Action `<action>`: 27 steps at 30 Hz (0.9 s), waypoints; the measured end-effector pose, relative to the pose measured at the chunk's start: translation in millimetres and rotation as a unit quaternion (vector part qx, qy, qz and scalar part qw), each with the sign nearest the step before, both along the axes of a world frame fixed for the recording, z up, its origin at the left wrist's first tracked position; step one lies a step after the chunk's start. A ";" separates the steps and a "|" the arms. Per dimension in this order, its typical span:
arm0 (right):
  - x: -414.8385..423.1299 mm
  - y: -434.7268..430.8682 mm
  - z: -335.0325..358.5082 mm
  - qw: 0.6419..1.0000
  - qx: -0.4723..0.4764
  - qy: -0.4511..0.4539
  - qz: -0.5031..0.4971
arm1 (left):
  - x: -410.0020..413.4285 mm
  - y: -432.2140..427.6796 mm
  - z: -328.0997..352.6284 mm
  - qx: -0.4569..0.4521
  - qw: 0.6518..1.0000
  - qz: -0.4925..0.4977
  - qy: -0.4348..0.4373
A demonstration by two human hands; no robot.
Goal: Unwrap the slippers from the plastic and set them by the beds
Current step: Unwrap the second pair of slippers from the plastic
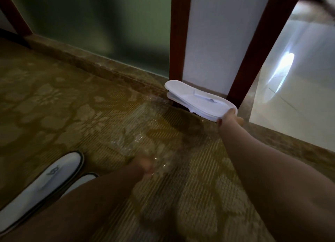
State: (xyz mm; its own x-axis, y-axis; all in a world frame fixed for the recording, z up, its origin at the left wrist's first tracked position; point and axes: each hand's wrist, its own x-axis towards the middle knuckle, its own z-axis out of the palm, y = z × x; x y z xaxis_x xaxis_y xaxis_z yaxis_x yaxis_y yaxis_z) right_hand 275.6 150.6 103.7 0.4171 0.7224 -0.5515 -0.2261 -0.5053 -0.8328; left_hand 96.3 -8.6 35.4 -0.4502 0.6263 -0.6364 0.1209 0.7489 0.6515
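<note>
A flat pair of white slippers, stacked one on the other, is held out over the floor near a door frame. My right hand pinches the stack at its near end. A clear plastic wrapper stretches from just under the slippers down to my left hand, which is closed on its lower end. The wrapper is see-through and blurred, and the slippers are outside it.
Patterned brown carpet covers the floor. A white slipper with a dark logo is worn on a foot at lower left, a second beside it. A dark wooden door frame stands behind, with frosted glass left and pale tiles right.
</note>
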 end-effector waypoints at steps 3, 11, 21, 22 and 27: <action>0.1 -0.5 -1.2 1.000 -0.006 0.000 0.005 | -7.1 -8.1 -18.2 -0.033 0.998 0.011 -0.048; -8.7 -0.7 -0.9 1.000 -0.002 0.031 0.004 | -2.0 -18.5 -19.9 -0.161 0.974 -0.068 -0.143; -13.8 3.9 -13.1 0.994 0.025 -0.048 0.100 | -58.1 13.5 39.8 0.005 0.974 -0.218 0.062; -16.7 2.2 -13.9 0.992 0.031 -0.063 0.107 | -60.3 21.1 50.4 0.072 0.973 -0.211 0.059; -43.7 -0.1 -22.3 0.966 0.105 -0.150 0.182 | -70.4 42.1 69.0 0.237 0.961 -0.117 0.085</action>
State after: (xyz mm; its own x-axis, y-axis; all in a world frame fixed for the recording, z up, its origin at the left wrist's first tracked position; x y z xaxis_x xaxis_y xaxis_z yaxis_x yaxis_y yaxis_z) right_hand 231.9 150.5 81.4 0.2322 0.9344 -0.2700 0.2024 -0.3179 -0.9263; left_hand 25.9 33.5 104.4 -0.3350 0.9239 -0.1851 0.3848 0.3135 0.8681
